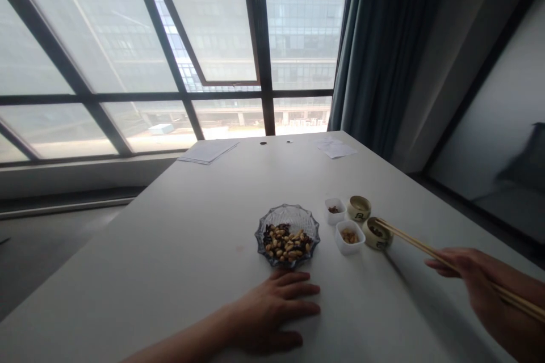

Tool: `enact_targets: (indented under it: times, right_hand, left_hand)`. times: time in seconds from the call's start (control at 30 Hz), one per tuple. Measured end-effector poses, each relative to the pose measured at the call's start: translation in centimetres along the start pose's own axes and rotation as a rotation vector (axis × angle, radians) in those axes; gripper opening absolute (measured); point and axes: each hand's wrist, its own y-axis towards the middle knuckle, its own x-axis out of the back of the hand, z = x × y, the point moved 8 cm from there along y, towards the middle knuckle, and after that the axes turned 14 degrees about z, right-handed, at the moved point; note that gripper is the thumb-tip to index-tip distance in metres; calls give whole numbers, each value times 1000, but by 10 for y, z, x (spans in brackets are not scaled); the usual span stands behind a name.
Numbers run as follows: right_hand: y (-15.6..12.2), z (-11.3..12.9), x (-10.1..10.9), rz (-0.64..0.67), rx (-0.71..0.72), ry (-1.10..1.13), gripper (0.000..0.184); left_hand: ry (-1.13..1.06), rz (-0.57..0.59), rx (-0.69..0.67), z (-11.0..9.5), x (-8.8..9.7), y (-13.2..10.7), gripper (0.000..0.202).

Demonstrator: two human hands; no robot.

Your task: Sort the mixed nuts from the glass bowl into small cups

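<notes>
Left hand [272, 312]: flat on the bench [191, 249], palm down, fingers spread and pointing right, holding nothing; fingertips just short of the glass dish [289, 211] of mixed nuts [286, 244]. Right hand [472, 275]: raised above the bench at the right edge, closed around a pair of chopsticks [417, 244]; their tips lie over the near round cup [378, 243]. A white square dish [340, 241] sits just beside that cup; a second white dish [335, 211] and second cup [359, 208] sit behind. The right wrist and the chopsticks' rear ends are cut off by the frame. The cup contents are too small to identify.
</notes>
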Motion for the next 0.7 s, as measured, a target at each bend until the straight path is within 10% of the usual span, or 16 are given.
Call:
enact_targets:
  times: [0.37,0.7]
  right_hand:
    - [31,31,-21,13,116,296,16]
    - [114,106,-163,611,222,536,39]
  left_hand:
    - [-5,-8,-3,1,-3,0,61]
    - [-28,-64,-56,1,-4,-5,58]
